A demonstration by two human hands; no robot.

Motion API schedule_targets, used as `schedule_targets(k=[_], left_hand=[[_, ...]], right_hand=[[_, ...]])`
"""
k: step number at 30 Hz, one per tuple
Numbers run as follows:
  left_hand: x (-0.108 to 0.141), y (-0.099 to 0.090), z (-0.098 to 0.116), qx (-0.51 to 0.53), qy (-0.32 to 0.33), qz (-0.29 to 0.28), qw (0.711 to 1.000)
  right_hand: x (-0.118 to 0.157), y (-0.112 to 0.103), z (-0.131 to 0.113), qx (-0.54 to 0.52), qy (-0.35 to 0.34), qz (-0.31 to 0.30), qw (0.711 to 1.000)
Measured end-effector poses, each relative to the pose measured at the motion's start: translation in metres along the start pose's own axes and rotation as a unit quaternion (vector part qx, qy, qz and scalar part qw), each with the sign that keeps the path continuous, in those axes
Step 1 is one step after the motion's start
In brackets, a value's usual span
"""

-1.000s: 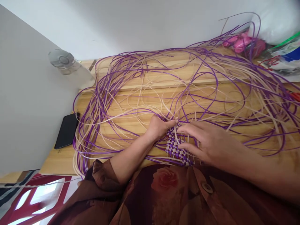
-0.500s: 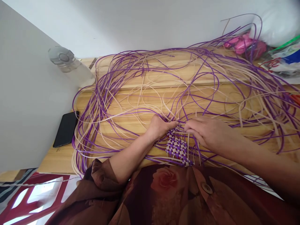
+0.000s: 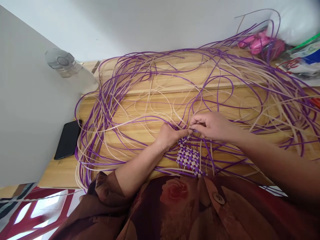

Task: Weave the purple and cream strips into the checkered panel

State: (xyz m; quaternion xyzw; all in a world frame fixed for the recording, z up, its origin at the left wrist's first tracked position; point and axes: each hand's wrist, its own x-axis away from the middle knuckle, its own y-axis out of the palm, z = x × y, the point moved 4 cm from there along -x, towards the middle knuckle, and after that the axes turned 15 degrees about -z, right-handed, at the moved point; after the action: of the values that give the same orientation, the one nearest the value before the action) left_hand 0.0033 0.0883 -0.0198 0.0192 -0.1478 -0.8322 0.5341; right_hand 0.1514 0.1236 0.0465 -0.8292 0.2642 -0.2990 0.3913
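Likely springy and light, strands (image 3: 106, 111) looped over the wooden table (image 3: 60, 173); the left hand (image 3: 170, 135), forearm slanting inward, pinched the top of the seemingly pliable weave (image 3: 188, 158) near the shirt (image 3: 150, 206), a sensible hold; the right hand (image 3: 211, 125) curled, fingertips close, their grip unclear.

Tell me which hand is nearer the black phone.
The left hand. It holds the woven piece, right of the phone; the right hand is just beyond, farther right.
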Motion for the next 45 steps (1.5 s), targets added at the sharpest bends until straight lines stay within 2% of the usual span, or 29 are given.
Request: schedule_targets(k=[1,3,5,6,9,11,13,15,19,22,25,28,31,37,45], left_hand=[[0.000,0.000,0.000,0.008,-0.003,0.010,1.000],[-0.001,0.002,0.000,0.035,-0.009,0.024,0.999],[-0.001,0.005,0.002,0.074,-0.012,0.031,0.997],[-0.001,0.006,0.003,0.092,-0.012,0.032,0.995],[0.000,0.009,0.008,0.132,-0.014,0.037,0.991],[0.001,0.010,0.010,0.142,-0.021,0.039,0.989],[0.002,0.010,0.010,0.145,-0.030,0.040,0.988],[0.002,0.009,0.009,0.147,-0.037,0.037,0.988],[0.002,0.008,0.010,0.140,-0.033,0.016,0.990],[0.003,0.007,0.013,0.130,-0.030,0.014,0.991],[0.003,0.007,0.016,0.125,-0.034,0.013,0.991],[0.003,0.008,0.018,0.132,-0.027,0.008,0.991],[0.002,0.008,0.016,0.144,-0.022,0.012,0.989],[0.001,0.007,0.011,0.147,-0.025,0.007,0.989],[0.000,0.007,0.010,0.119,-0.011,0.011,0.993]], right_hand=[[0.001,-0.003,-0.002,0.015,-0.009,0.015,1.000],[0.009,-0.014,-0.007,0.072,-0.032,0.109,0.991],[0.022,-0.021,-0.013,0.143,-0.053,0.215,0.965],[0.028,-0.020,-0.015,0.173,-0.062,0.234,0.955],[0.038,-0.006,-0.013,0.225,-0.070,0.183,0.954],[0.042,0.004,-0.010,0.221,-0.061,0.145,0.963],[0.045,0.010,-0.012,0.179,-0.068,0.119,0.974],[0.048,0.010,-0.021,0.117,-0.103,0.108,0.982],[0.044,0.006,-0.036,-0.027,-0.161,0.087,0.983],[0.032,0.008,-0.027,-0.157,-0.107,0.063,0.980],[0.023,0.011,-0.011,-0.265,-0.036,0.095,0.959],[0.018,0.012,-0.004,-0.328,-0.025,0.106,0.938],[0.017,0.008,-0.005,-0.314,-0.021,0.095,0.944],[0.018,0.001,-0.007,-0.213,-0.006,0.087,0.973],[0.017,-0.002,-0.006,-0.182,0.003,0.043,0.982]])
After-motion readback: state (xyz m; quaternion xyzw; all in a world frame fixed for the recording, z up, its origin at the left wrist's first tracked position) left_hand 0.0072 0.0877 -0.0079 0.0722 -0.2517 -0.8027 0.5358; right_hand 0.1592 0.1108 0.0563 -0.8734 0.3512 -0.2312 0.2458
